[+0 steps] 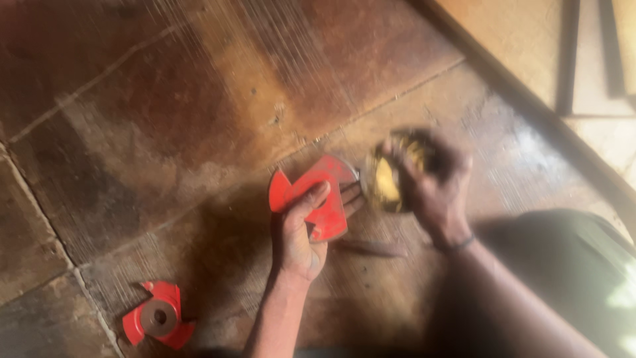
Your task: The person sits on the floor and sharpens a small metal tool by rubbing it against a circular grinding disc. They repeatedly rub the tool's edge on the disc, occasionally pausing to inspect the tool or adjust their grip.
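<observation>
Head view, looking down at a worn brown wooden floor (199,119) of wide boards with visible seams and scuffing.

Left hand (306,232): palm up, thumb laid across the face of a flat red metal cutter disc with curved wing-shaped blades (318,199). Fingers sit under the disc, fingertips showing past its right edge. Hand is clamped on the disc, holding it above the floor, roughly mid-frame.

Right hand (434,189): closed around a yellow and dark rounded object (391,179). Heavy motion blur; the object's kind cannot be told. It sits just beside the right edge of the red disc; whether the two touch cannot be told. A thin dark band circles the right wrist.

Hands are near each other, each gripping its own item, not joined.

On the floor below the hands: a thin dark elongated piece (371,248), blurred, lying flat between the two forearms.

Lower left, well apart from the hands: a second red winged cutter disc with a brownish round centre and a central hole (159,321), lying flat on the boards.

Lower right: dark green cloth (570,265), on the person's leg.

Upper right: a dark wooden edge (530,106) runs diagonally, with lighter tan panels (517,33) beyond it.
</observation>
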